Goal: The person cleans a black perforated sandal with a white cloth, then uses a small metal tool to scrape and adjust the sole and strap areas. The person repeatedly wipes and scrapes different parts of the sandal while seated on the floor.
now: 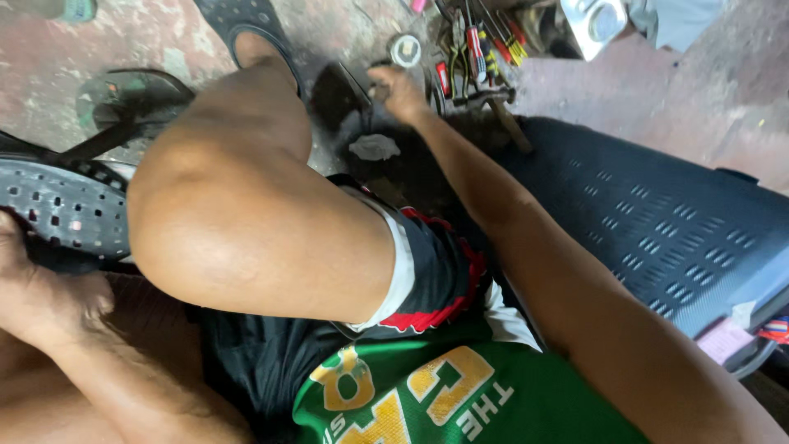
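My left hand (37,288) is at the lower left, closed on the edge of a black perforated plastic cover (66,205). My right hand (399,94) is stretched out to the floor at the top centre. Its fingers are curled beside a dark flat part (337,99), and whether they hold anything is unclear. My raised bare knee (246,222) fills the middle of the view and hides the floor behind it. A small pale scrap (374,148) lies just below the right hand.
Screwdrivers and pliers with red and yellow handles (477,45) lie in a heap beyond the right hand, beside a round tin (405,49) and a hammer (505,115). A large black perforated panel (657,230) lies at the right. A dark sandal (123,103) rests on the stained floor.
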